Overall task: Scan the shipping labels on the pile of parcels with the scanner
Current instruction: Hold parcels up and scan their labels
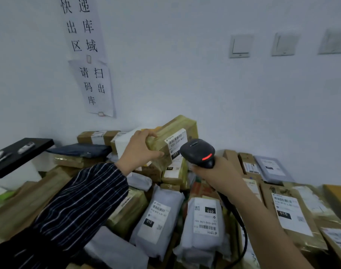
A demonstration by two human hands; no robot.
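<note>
My left hand grips a taped cardboard parcel and holds it tilted above the pile. Its white shipping label, marked 231, faces the scanner. My right hand is closed around the handle of a black barcode scanner. The scanner's head sits just right of the label, almost touching it, and a red light glows on its top. A black cable runs from the handle down along my right forearm. Below lies the pile: white poly-bag parcels with 010 labels and brown boxes.
A black tablet-like slab with a small silver item on it sits at the left on a white stand. Paper signs hang on the white wall behind the pile. Wall switches are at upper right. Parcels cover the whole surface.
</note>
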